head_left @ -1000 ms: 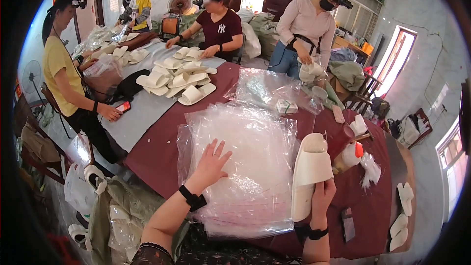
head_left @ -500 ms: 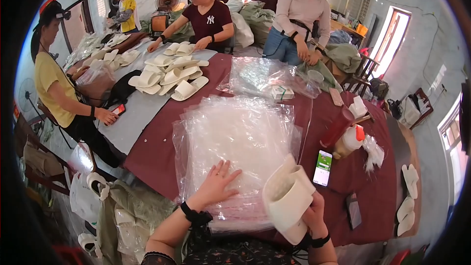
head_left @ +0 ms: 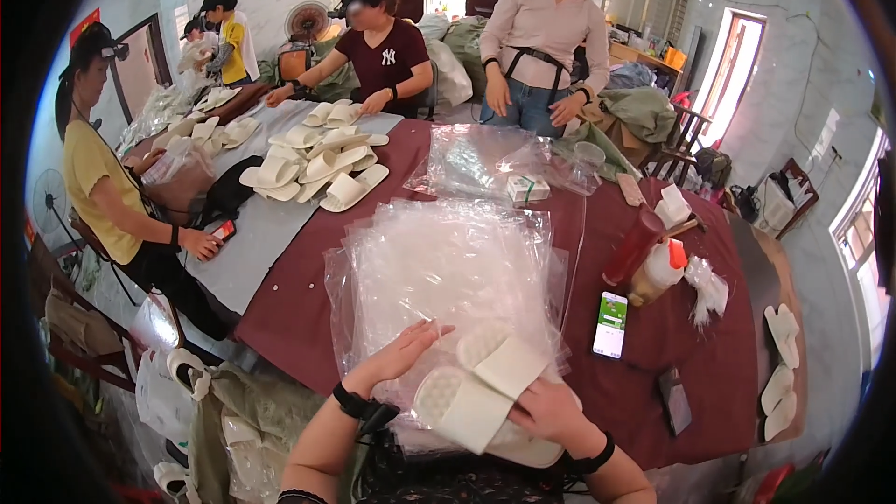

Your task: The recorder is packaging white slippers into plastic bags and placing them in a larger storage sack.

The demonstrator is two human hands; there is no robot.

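Observation:
A pair of cream slide slippers (head_left: 476, 408) is in my right hand (head_left: 553, 413), whose fingers wrap over the straps and inner edge. They lie side by side, with their open toes towards the far left, above the near right part of a stack of clear plastic bags (head_left: 439, 257). My left hand (head_left: 409, 350) rests on or just above the bags to the left of the slippers. Its fingers are stretched out and nothing is in them. From this view I cannot tell whether the slippers touch the bags.
More cream slippers (head_left: 322, 163) are piled at the far left of the table. A lit phone (head_left: 610, 325), a dark flat case (head_left: 674, 401), a red cylinder (head_left: 635, 247) and a red-lidded jar (head_left: 659, 271) are on the dark red cloth (head_left: 597, 429). Several people stand or sit around the table.
My right hand has swung the slippers left and down, from upright at the side to lying over the bags. My left hand has turned, its fingers now closer together. The person opposite has straightened.

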